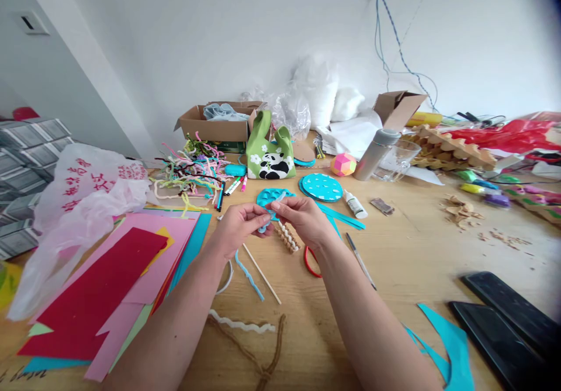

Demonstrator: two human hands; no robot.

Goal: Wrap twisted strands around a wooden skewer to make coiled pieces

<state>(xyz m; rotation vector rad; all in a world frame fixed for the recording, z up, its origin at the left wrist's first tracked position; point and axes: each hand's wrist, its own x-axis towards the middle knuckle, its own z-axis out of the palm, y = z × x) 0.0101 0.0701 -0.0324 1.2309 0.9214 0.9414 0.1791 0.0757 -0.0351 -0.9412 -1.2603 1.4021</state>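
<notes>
Both hands meet above the middle of the table. My left hand (241, 224) pinches a light blue pipe cleaner (264, 227) that looks bent or coiled. The fingertips of my right hand (300, 213) close on its upper end. Fingers cover part of it. Just behind them lies a blue piece with rounded bumps (267, 194). A brown-and-white twisted strip (288, 239) rests below the hands, and a red scissor handle (310, 262) shows beside my right wrist. Nearer me are a loose blue pipe cleaner (249, 275), a thin wooden stick (262, 274) and a white wavy strand (241, 323).
Coloured paper sheets (100, 286) lie left, below a pile of pipe cleaners (193, 166). At the back stand a green panda bag (272, 151) and a cardboard box (214, 127). Rightward are blue discs (322, 187), a glue bottle (355, 204), a flask (377, 154) and phones (495, 338).
</notes>
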